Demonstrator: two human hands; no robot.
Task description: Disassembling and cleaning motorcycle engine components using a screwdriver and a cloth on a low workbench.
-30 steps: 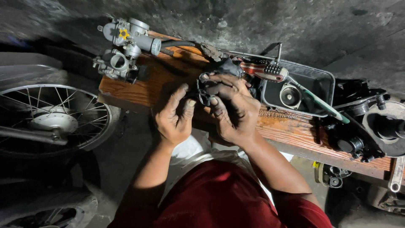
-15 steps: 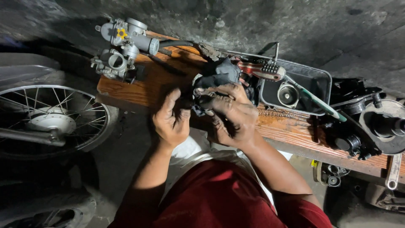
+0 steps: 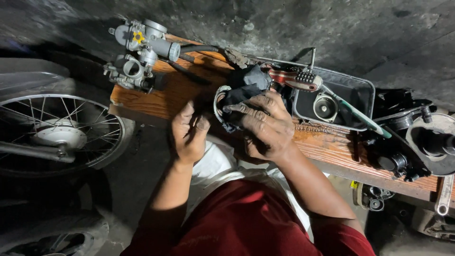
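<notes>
Nearest, my red sleeves and white cloth on my lap. My left hand [image 3: 189, 135] is half curled, fingers bent inward, thumb up, gripping the near edge of a small round metal part [image 3: 219, 105] wrapped in rag. My right hand [image 3: 263, 125] lies over the same bundle, fingers spread and pressed down, clamping the dark rag [image 3: 246, 85] against the part. So both hands grasp one bundle: one ring-like part, one rag. The bundle sits over the near edge of the wooden bench [image 3: 170, 92], about mid-scene.

Left and near: one spoked wheel [image 3: 57, 135] with hub, well apart from my left hand.

On the bench, right of my right hand: one thin coil spring [image 3: 317, 129] lying flat. Further right: one dark engine piece [image 3: 395, 159], and one round drum-shaped part [image 3: 436, 142] at the right edge. One wrench [image 3: 444, 195] hangs off the near right end.

Further out: one dark metal tray [image 3: 358, 92], holding one round silver fitting [image 3: 324, 106]. One red-handled tool [image 3: 294, 79] lies across the tray's left rim, just beyond the rag. One green-handled tool [image 3: 360, 116] leans across the tray's right side.

Far left on the bench: one carburetor [image 3: 140, 52], silver, with one black hose [image 3: 199, 48] running right from it. Beyond is rough grey wall.
</notes>
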